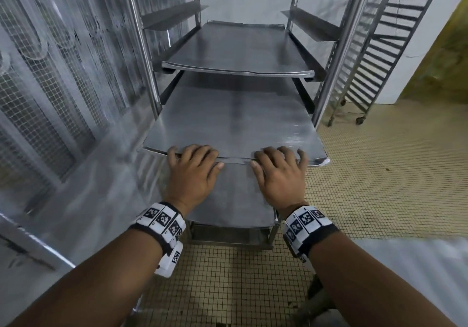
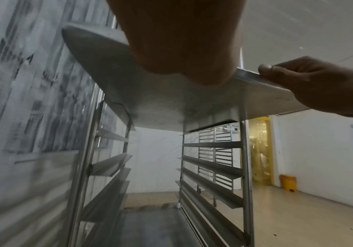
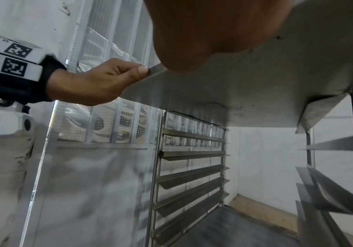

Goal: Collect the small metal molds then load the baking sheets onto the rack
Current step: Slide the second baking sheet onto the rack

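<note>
A tall steel rack (image 1: 334,55) fills the centre and top of the head view, its side rails running down both sides. One baking sheet (image 1: 235,48) sits fully in at upper centre; below it a second baking sheet (image 1: 228,119) juts out of the rack toward the lower middle. The left hand (image 1: 193,172) and right hand (image 1: 277,173) pinch its near edge, fingers on top, thumbs beneath. No small molds show.
</note>
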The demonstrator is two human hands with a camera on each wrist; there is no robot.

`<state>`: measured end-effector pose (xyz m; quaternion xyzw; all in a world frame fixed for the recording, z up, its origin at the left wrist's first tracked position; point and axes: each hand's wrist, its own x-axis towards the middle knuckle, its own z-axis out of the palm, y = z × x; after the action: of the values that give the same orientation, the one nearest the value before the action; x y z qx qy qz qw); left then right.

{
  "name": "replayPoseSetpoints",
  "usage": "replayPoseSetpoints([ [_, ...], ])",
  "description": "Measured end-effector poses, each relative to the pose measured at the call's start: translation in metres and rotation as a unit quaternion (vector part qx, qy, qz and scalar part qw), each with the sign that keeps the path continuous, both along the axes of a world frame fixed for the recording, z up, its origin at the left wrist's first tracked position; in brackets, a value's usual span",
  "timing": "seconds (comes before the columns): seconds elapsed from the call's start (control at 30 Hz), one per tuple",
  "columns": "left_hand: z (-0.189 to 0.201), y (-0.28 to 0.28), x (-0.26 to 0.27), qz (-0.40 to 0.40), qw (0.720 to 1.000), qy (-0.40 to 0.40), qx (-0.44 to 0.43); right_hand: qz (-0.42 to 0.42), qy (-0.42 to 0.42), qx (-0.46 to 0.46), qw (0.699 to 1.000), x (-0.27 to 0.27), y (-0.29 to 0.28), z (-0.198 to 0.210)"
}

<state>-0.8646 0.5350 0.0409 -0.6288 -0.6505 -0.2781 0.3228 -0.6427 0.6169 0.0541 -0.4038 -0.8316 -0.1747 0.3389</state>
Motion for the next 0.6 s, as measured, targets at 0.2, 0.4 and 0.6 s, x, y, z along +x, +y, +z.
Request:
replayPoseSetpoints([
  [0.2,-0.003,0.028,-0.017,-0.009,1.000,-0.021,0.006,0.003,0.002,0.012,1.000,-0.016,0.023,-0.005],
  [0.4,-0.005,0.062,-0.032,-0.015,0.999,-0.030,0.015,-0.026,0.017,-0.015,0.999,-0.033,0.051,-0.009],
  [0.6,0.000,0.104,-0.053,-0.034,0.998,-0.049,0.022,-0.030,0.045,-0.026,0.998,-0.054,0.089,-0.006],
])
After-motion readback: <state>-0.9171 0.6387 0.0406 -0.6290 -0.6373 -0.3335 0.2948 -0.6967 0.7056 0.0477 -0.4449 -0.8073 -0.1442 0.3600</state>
